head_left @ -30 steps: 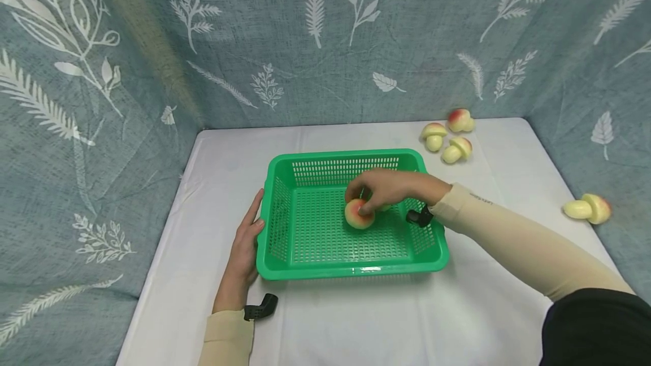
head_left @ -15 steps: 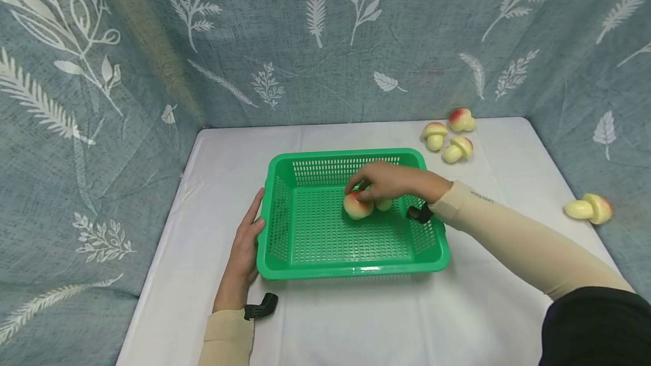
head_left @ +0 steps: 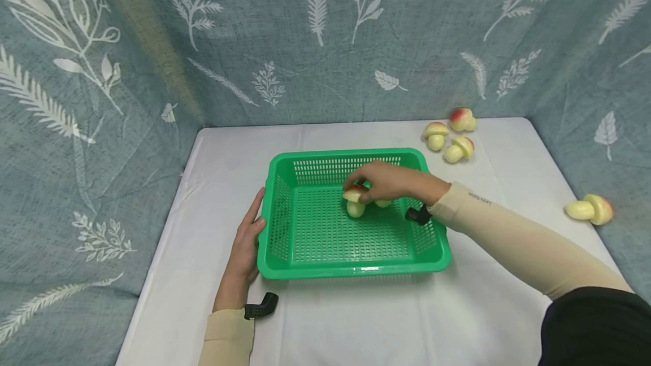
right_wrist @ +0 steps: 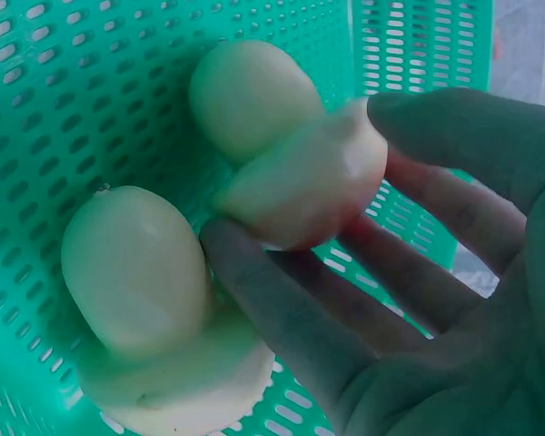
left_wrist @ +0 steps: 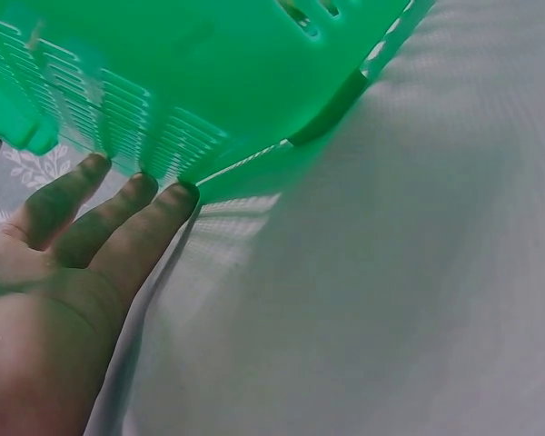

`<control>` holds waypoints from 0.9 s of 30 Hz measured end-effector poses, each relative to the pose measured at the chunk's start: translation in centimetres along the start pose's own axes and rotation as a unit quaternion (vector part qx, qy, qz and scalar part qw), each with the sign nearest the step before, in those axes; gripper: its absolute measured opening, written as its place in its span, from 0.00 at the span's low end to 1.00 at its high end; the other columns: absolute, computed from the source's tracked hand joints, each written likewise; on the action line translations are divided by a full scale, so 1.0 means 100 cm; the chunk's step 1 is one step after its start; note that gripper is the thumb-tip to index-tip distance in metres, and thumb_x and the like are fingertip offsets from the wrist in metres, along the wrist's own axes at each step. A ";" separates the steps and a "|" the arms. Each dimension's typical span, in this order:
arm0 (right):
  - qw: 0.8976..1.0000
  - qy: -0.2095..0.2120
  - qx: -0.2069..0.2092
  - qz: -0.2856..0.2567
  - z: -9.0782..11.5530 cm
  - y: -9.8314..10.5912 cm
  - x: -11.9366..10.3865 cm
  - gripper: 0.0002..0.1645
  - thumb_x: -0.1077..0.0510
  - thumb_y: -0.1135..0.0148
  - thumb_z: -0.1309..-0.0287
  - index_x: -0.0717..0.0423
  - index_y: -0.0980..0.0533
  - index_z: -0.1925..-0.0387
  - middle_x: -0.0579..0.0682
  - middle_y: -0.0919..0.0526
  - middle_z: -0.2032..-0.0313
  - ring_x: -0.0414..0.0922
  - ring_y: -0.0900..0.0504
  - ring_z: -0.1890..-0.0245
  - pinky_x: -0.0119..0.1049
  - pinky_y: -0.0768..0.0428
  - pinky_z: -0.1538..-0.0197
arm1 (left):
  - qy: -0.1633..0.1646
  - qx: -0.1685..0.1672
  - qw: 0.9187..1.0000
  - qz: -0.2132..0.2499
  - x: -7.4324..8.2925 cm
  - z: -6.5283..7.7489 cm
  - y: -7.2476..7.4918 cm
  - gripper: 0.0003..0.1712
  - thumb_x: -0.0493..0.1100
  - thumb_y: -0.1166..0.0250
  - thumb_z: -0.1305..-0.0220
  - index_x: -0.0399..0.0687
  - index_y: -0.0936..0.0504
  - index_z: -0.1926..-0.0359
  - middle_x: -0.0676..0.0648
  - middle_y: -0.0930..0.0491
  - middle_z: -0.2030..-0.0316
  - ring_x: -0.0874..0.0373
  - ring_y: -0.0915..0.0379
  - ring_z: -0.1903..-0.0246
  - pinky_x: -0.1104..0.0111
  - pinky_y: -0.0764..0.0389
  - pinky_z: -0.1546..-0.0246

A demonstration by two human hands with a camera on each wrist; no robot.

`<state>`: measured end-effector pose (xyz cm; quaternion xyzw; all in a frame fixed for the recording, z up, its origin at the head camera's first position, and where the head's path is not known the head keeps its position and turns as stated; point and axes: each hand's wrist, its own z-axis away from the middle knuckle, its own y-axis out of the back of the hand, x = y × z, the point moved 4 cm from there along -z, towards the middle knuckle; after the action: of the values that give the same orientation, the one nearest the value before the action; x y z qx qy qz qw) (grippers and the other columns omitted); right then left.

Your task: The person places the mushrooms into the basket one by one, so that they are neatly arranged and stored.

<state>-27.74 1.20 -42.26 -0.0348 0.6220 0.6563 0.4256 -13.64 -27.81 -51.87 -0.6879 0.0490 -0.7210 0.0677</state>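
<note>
A green plastic basket (head_left: 315, 273) stands on the white cloth. Inside it, my right hand (head_left: 383, 181) pinches a toy mushroom (head_left: 355, 209) by its cap, with thumb and fingertips. Its pale stem points toward the basket's front in the head view. Beside it lies a second toy mushroom (right_wrist: 136, 272), stem up in the right wrist view and mostly covered by my hand in the head view. My left hand (head_left: 246, 244) rests along the basket's left side. Its fingers (left_wrist: 141, 222) are stretched out and touch the wall, as the left wrist view shows.
Beyond the basket's back right corner lie three toy mushrooms: one upright (head_left: 435, 136), one tilted (head_left: 459, 149) and one with a red cap (head_left: 461, 120). Another mushroom (head_left: 590, 209) lies at the table's right edge. A patterned grey-blue cloth (head_left: 305, 83) hangs around the table.
The mushroom in my right hand has turned: its round cap faced front before, and now its stem does. It has shifted slightly back. My left hand stays put.
</note>
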 end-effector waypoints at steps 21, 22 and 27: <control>0.998 0.020 0.037 0.044 -0.011 -0.009 -0.007 0.17 0.66 0.30 0.30 0.58 0.13 0.41 0.53 0.11 0.44 0.52 0.15 0.40 0.48 0.21 0.32 | -0.004 -0.007 1.000 0.005 0.000 -0.001 0.000 0.39 0.43 0.53 0.18 0.64 0.47 0.12 0.53 0.45 0.16 0.50 0.31 0.29 0.65 0.17 0.42; 0.998 0.022 0.039 0.046 -0.011 -0.008 -0.007 0.17 0.65 0.30 0.29 0.59 0.13 0.42 0.53 0.11 0.45 0.52 0.15 0.40 0.48 0.21 0.32 | -0.004 -0.007 1.000 0.004 0.000 -0.001 0.000 0.39 0.43 0.53 0.18 0.64 0.47 0.12 0.54 0.45 0.16 0.50 0.31 0.29 0.65 0.17 0.42; 0.998 0.022 0.040 0.050 -0.014 -0.007 -0.008 0.15 0.63 0.32 0.26 0.59 0.13 0.43 0.53 0.11 0.45 0.53 0.15 0.40 0.49 0.22 0.32 | -0.004 -0.005 1.000 0.003 0.000 -0.001 0.000 0.39 0.43 0.53 0.19 0.64 0.47 0.12 0.53 0.44 0.16 0.51 0.29 0.30 0.65 0.16 0.42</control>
<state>-27.49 -0.46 -42.71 -0.0008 0.6577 0.6507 0.3795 -13.69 -27.82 -51.84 -0.6913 0.0547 -0.7175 0.0663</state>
